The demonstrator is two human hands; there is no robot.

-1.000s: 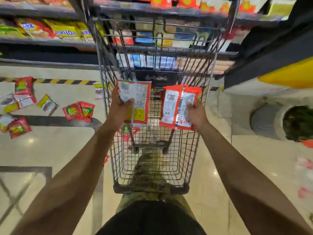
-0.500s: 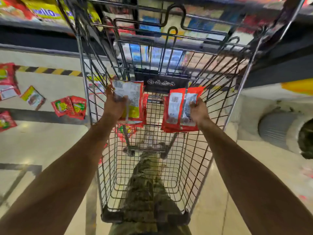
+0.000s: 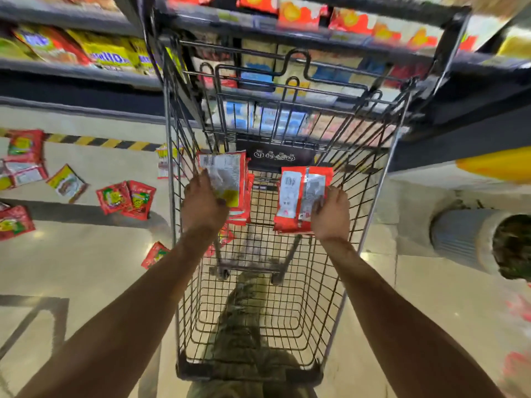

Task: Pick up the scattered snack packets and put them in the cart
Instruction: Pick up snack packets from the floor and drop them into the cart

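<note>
- Head view: the left hand (image 3: 202,206) reaches into the wire cart (image 3: 356,179) and grasps a stack of snack packets (image 3: 227,179). The fingers curl over the stack's lower left edge, and the pale printed back with a barcode faces up.
- The right hand (image 3: 330,215) grasps a second stack of red packets (image 3: 298,193) by its right edge, back side up too.
- Both stacks are inside the cart's walls, near its far end and side by side with a gap between them. Whether they touch the mesh floor cannot be told.
- More packets lie scattered on the shiny floor (image 3: 86,268) left of the cart. A red pair (image 3: 126,198) overlaps each other, a yellow-edged packet (image 3: 67,183) lies farther left, and one red packet (image 3: 155,254) lies just beside the cart's left wall.
- A yellow-and-black striped line (image 3: 100,142) runs along the floor below the shelf (image 3: 71,70) of bagged snacks.
- Camouflage trousers (image 3: 244,326) show through the cart's mesh.
- A grey ribbed planter (image 3: 465,237) stands to the right.
</note>
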